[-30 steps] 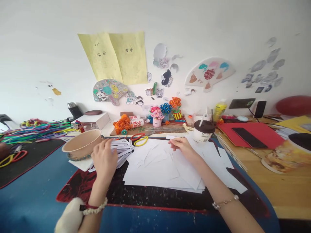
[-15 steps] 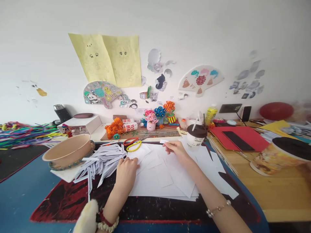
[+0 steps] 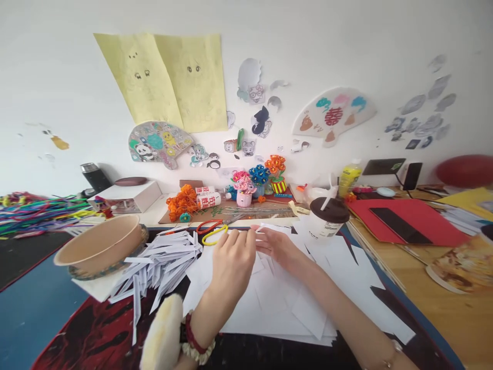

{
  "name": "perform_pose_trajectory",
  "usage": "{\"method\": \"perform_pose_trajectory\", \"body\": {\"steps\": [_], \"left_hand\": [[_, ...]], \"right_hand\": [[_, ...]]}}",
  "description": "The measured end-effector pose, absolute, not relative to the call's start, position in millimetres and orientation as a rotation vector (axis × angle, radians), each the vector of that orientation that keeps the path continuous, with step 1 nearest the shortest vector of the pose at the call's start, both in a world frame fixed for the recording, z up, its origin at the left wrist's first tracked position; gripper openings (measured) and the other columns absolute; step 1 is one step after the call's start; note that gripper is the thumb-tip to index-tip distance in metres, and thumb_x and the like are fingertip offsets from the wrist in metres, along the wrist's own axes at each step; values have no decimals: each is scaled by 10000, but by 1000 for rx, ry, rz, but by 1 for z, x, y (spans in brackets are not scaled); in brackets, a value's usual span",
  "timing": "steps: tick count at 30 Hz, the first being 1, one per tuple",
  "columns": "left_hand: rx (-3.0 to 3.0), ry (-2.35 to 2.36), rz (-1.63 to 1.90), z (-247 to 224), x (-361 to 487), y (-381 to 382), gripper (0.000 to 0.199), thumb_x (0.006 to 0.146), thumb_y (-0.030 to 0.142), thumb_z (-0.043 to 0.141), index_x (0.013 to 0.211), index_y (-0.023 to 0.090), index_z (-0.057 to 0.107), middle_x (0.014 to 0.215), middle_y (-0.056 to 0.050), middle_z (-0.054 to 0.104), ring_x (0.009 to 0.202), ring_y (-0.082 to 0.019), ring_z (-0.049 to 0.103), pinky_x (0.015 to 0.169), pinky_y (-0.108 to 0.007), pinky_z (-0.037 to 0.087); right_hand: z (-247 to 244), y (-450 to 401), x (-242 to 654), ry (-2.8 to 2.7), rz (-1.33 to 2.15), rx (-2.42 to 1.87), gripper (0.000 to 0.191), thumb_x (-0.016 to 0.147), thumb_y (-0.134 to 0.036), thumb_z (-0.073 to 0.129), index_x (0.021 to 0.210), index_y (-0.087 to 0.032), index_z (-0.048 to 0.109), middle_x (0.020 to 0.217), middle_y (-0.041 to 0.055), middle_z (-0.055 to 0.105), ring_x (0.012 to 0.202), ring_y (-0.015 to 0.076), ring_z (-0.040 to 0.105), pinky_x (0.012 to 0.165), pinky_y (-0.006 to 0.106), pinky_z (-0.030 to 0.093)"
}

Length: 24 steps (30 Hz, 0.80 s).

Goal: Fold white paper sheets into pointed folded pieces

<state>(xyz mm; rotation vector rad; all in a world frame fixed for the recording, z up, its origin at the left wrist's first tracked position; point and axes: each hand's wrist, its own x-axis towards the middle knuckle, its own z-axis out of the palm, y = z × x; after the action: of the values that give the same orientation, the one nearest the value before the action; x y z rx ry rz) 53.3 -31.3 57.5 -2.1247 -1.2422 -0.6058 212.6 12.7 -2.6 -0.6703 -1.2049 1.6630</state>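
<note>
My left hand (image 3: 234, 262) and my right hand (image 3: 279, 250) meet over the white paper sheets (image 3: 281, 313). Both are closed at a small white paper strip (image 3: 262, 234), gripped between them; the left fingertips are partly hidden. Left of my hands lies a loose pile of folded paper strips (image 3: 165, 262). Just behind my left hand rest scissors with yellow handles (image 3: 211, 237), beside a red-handled pair (image 3: 206, 225).
A tan bowl (image 3: 102, 241) stands left of the pile. A lidded drink cup with a straw (image 3: 327, 221) is behind the sheets at right. Craft flowers in pots (image 3: 243, 198) line the back. On the right, a black phone (image 3: 398, 224) lies on a red folder (image 3: 362, 210).
My left hand has left the edge of the strip pile and moved right, joining my right hand at the paper strip. The view has shifted slightly. The patterned container at right sits lower.
</note>
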Motion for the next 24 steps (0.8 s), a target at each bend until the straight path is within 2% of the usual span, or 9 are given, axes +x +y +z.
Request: {"method": "perform_pose_trajectory", "body": {"steps": [3, 9, 15, 19, 21, 24], "left_hand": [[-2177, -1062, -655, 46, 61, -19, 202, 909, 65, 446, 820, 173, 592, 730, -42, 639, 654, -180, 546, 607, -324, 347], [-2314, -1095, -803, 16, 54, -6, 106, 888, 97, 535, 924, 177, 594, 929, -39, 680, 789, -201, 575, 655, -330, 379], [-2261, -1133, -886, 12, 46, -6, 103, 877, 101, 557, 916, 178, 614, 872, -34, 688, 770, -204, 571, 652, -337, 360], [-2278, -1155, -921, 14, 47, -9, 125, 887, 99, 535, 887, 186, 626, 808, -31, 685, 750, -200, 564, 647, -337, 348], [-2309, -1154, -935, 15, 48, -9, 106, 902, 139, 537, 901, 190, 630, 842, -35, 692, 782, -206, 569, 666, -338, 352], [-2400, -1103, -966, 14, 51, -8, 97, 918, 179, 540, 946, 197, 631, 896, -27, 697, 817, -194, 572, 714, -341, 365]], "right_hand": [[0, 13, 213, -1133, 1628, -539, 534, 732, -608, 698, 1113, -234, 696, 1213, 110, 666, 1134, 274, 606, 1049, 451, 391], [-2, 13, 217, -1087, 1637, -588, 644, 742, -523, 737, 1329, -340, 545, 1405, 73, 528, 1248, 285, 515, 1065, 463, 364], [-4, 11, 212, -1130, 1662, -539, 684, 722, -521, 756, 1337, -322, 534, 1486, 67, 428, 1295, 301, 468, 1089, 476, 344], [-5, 9, 212, -1131, 1655, -595, 653, 735, -465, 769, 1328, -311, 543, 1455, 67, 470, 1314, 296, 448, 1115, 499, 306], [-5, 9, 213, -1127, 1651, -606, 597, 746, -453, 762, 1295, -310, 575, 1421, 66, 512, 1329, 294, 432, 1118, 501, 302], [-5, 8, 213, -1127, 1683, -601, 610, 753, -430, 763, 1316, -326, 552, 1404, 66, 531, 1331, 295, 432, 1109, 504, 311]]}}
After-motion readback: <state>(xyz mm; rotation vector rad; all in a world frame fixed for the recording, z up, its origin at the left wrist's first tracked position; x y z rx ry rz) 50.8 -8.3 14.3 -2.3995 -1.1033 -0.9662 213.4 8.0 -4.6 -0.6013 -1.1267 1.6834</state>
